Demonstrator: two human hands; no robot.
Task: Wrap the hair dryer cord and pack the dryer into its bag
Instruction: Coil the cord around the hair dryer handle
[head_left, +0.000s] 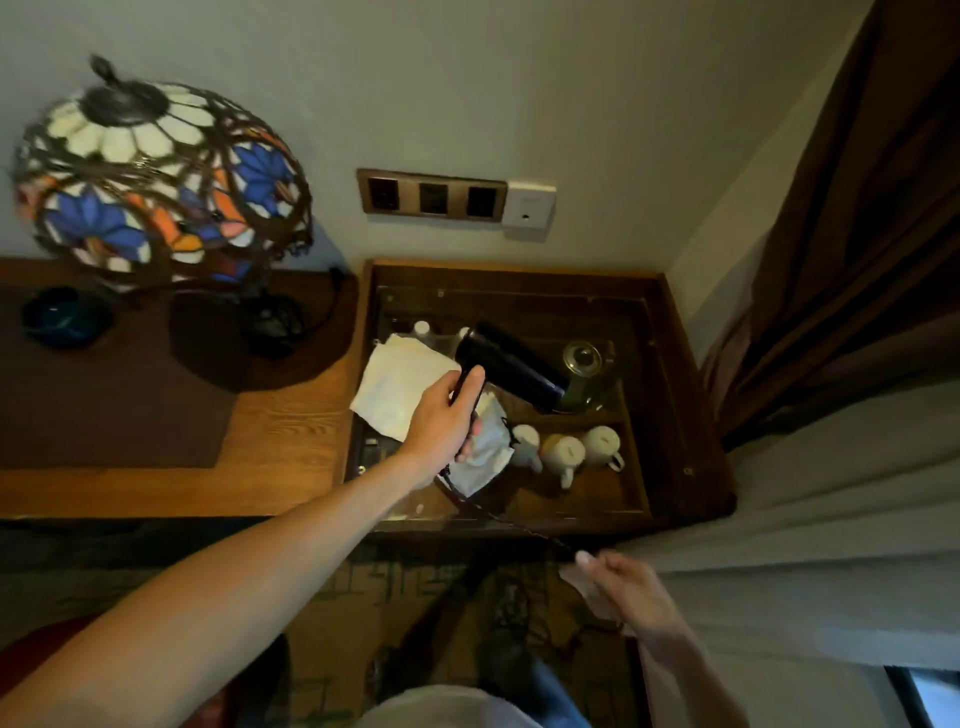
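We found a plain pale wall (519, 78) carrying a brown-framed socket panel (432, 196) with a white plate (530, 210) touching its right end. A wooden desk (291, 431) stood against the wall, bearing a stained-glass lamp (156, 182), a dark mat (104, 395) and a dark blue dish (65, 317). Just beside it stood a glass-topped wooden cabinet (675, 374). Brown curtains (857, 260) hung at right over a paler drape (831, 519). We noted patterned carpet (363, 587) and dim light.
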